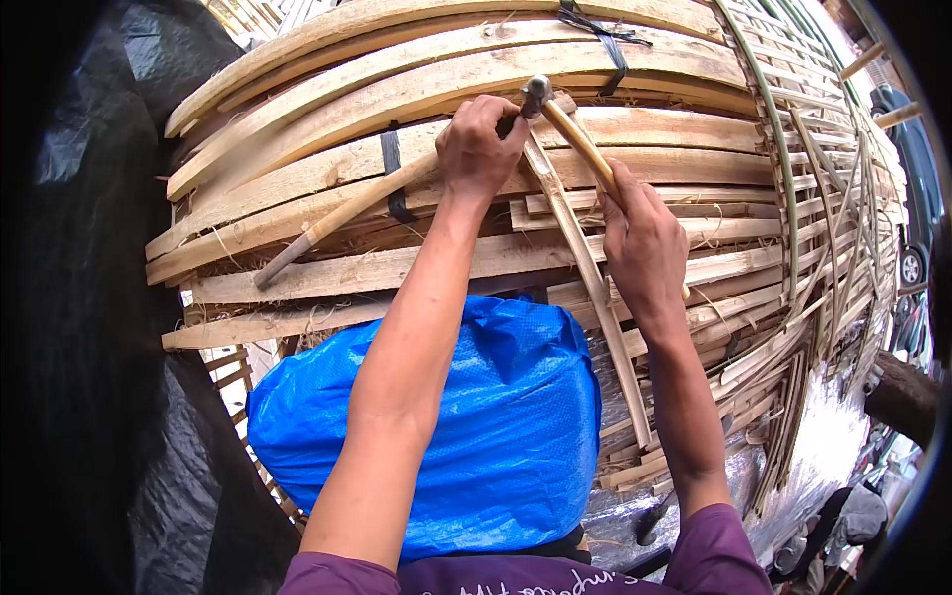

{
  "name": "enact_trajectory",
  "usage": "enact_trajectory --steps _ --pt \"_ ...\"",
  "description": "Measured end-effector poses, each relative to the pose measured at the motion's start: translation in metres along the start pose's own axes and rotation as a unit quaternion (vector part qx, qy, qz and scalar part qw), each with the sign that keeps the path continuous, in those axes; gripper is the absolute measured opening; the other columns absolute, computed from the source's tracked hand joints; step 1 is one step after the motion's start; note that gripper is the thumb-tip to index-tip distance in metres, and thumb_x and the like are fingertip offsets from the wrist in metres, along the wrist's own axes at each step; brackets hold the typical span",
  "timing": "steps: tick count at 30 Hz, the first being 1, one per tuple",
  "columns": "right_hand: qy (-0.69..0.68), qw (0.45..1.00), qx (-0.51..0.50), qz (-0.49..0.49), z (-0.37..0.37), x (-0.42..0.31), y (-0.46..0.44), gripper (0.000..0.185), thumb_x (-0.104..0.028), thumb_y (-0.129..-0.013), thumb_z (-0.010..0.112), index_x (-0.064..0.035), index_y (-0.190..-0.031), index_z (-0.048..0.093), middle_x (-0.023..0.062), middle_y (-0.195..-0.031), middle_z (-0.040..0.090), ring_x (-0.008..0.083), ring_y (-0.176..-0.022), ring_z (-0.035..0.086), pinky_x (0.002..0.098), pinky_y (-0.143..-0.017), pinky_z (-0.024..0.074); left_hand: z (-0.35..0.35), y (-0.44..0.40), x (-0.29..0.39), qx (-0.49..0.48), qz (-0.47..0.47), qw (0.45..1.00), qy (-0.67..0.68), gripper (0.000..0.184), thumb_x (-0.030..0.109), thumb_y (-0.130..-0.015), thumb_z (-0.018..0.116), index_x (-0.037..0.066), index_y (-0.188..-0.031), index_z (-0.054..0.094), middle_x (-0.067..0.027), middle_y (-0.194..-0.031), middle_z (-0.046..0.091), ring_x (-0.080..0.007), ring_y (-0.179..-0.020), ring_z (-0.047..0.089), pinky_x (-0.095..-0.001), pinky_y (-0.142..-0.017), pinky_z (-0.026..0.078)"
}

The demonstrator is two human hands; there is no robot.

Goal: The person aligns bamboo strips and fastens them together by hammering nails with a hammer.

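My right hand [643,233] is wrapped round the wooden handle of a hammer [580,144]. The hammer's metal head is up beside the fingertips of my left hand [483,147]. Those fingers are closed in a pinch, and whatever is between them is hidden or too small to name. A round wooden stick with a dark end [347,210] slants across the boards and passes behind my left hand. From just below the hammer head, a narrow wooden strip [592,283] runs down between my forearms.
Stacked rough boards [327,183] lie across the view, some tied with black straps [395,169]. A blue tarp-covered bundle [496,426] sits below my arms. Black plastic sheeting [79,347] hangs at left. A slatted lattice [823,169] stands at right, with a vehicle [917,198] beyond.
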State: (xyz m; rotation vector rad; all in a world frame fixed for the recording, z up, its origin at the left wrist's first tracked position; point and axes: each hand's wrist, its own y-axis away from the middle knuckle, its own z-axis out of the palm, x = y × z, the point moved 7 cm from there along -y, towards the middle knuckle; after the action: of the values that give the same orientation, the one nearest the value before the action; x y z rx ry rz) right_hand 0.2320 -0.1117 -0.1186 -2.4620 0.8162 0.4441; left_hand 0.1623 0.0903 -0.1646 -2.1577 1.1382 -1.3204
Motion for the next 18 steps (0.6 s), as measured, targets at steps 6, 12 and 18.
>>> enact_trajectory --steps 6,12,18 --pt "-0.008 1.000 0.008 -0.002 -0.0038 -0.0010 0.0001 0.034 -0.020 -0.097 0.062 -0.0106 -0.130 0.063 0.0135 -0.097 0.069 0.0359 -0.079 0.068 0.0470 -0.067 0.0538 -0.0011 -0.0003 0.0013 -0.005 -0.002 1.000 0.001 0.011 0.019 -0.082 0.073 0.009 -0.084 0.071 -0.0071 -0.087 0.073 -0.0262 -0.082 0.070 -0.0400 -0.073 0.057" --pt "-0.017 1.000 0.021 -0.011 -0.0009 -0.0024 0.0017 0.034 -0.020 -0.096 0.063 -0.0130 -0.130 0.064 0.0126 -0.092 0.067 0.0356 -0.077 0.067 0.0475 -0.064 0.0522 0.0012 -0.0006 0.0000 0.000 0.013 1.000 -0.008 0.011 0.019 -0.082 0.074 0.008 -0.084 0.070 -0.0070 -0.086 0.072 -0.0258 -0.081 0.070 -0.0400 -0.072 0.057" --pt "0.003 1.000 0.006 -0.005 0.0004 0.0001 0.0021 0.035 -0.020 -0.096 0.064 -0.0146 -0.130 0.064 0.0117 -0.088 0.065 0.0346 -0.075 0.066 0.0468 -0.064 0.0514 0.0008 -0.0009 0.0010 -0.005 -0.002 1.000 -0.005 0.014 0.018 -0.081 0.077 0.008 -0.083 0.068 -0.0065 -0.084 0.070 -0.0263 -0.082 0.069 -0.0392 -0.072 0.055"
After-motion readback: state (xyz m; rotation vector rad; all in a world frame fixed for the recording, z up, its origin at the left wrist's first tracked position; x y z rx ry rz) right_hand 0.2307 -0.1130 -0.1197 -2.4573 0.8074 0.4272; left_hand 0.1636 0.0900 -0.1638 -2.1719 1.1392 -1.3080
